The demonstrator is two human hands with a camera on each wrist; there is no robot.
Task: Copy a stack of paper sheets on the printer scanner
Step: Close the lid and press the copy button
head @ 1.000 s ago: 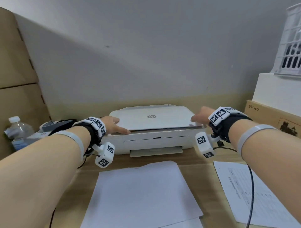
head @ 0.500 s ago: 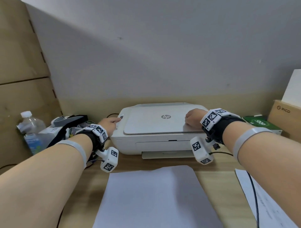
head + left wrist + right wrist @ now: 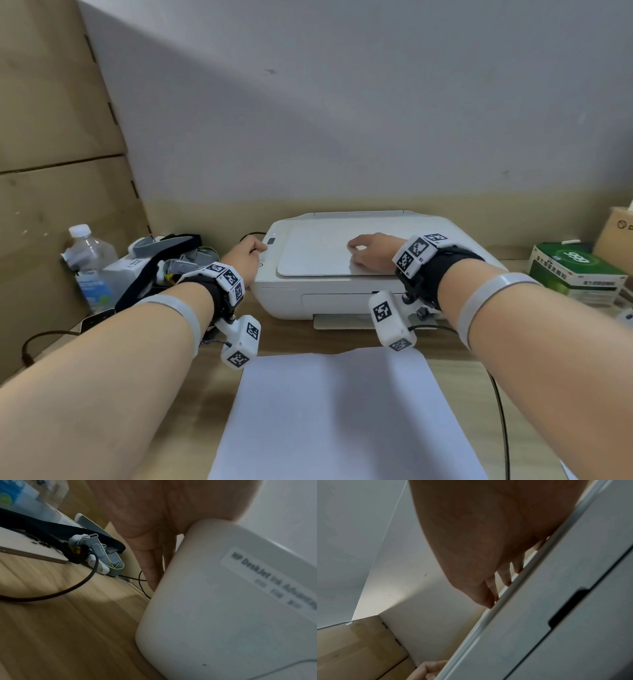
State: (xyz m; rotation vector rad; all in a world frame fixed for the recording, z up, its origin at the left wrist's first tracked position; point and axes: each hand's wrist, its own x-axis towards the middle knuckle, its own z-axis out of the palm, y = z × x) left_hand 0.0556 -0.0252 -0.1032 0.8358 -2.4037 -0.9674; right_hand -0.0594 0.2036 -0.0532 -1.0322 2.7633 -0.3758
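The white HP printer (image 3: 329,294) stands at the back of the wooden table with its scanner lid (image 3: 318,253) down. My left hand (image 3: 246,256) is at the printer's left edge beside the control panel. In the left wrist view its fingers (image 3: 152,568) hang straight down the printer's (image 3: 223,615) left side. My right hand (image 3: 371,253) rests on top of the lid, fingers loosely spread and holding nothing. The right wrist view shows those fingertips (image 3: 489,588) on the lid's surface. A stack of white sheets (image 3: 329,411) lies on the table in front of the printer.
A water bottle (image 3: 87,263), a pile of straps and devices (image 3: 161,260) and a phone (image 3: 30,547) sit left of the printer. A green box (image 3: 579,270) and a cardboard box (image 3: 616,229) are at the right. Stacked cartons (image 3: 51,137) wall the left side. A black cable (image 3: 500,411) trails by my right arm.
My left hand left the lid's front corner and went to the printer's left edge by the panel. My right hand slid from the lid's right corner onto its top. The view turned left.
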